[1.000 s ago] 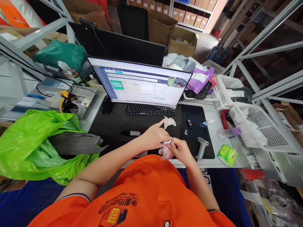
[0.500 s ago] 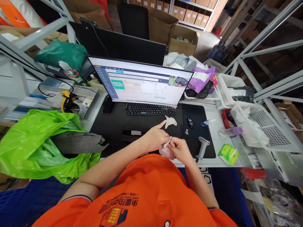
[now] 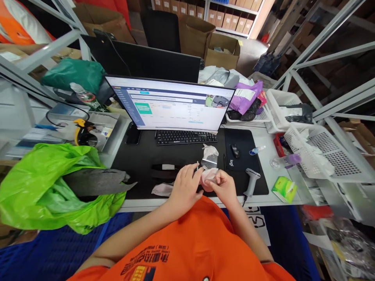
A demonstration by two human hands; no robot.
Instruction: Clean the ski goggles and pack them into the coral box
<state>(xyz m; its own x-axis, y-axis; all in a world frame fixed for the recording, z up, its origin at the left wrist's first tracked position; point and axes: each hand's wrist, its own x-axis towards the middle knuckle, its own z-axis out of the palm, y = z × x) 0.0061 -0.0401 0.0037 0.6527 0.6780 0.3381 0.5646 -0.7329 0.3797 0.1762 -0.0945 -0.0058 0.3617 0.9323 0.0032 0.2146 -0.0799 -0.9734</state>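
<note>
My right hand pinches a crumpled pale pink wrapping, thin like tissue paper, close to the desk's front edge. Beside it on the left is my left hand, fingers stretched out and thumb apart, its fingertips near the wrapping. A flat, shiny silver piece shows just beyond the wrapping, with a whitish crumpled scrap at its far end. Whether these are joined is hard to tell. Another pale crumpled piece lies left of my left hand, below a dark strip with a light label.
Behind my hands stand a keyboard and a monitor. To the right are a mouse, a barcode scanner, a green tissue pack and white baskets. A bright green bag covers the left side.
My left hand has drawn back from its pinch and opened out. The silver piece now shows beyond the wrapping, and the pale piece on the left has come into view.
</note>
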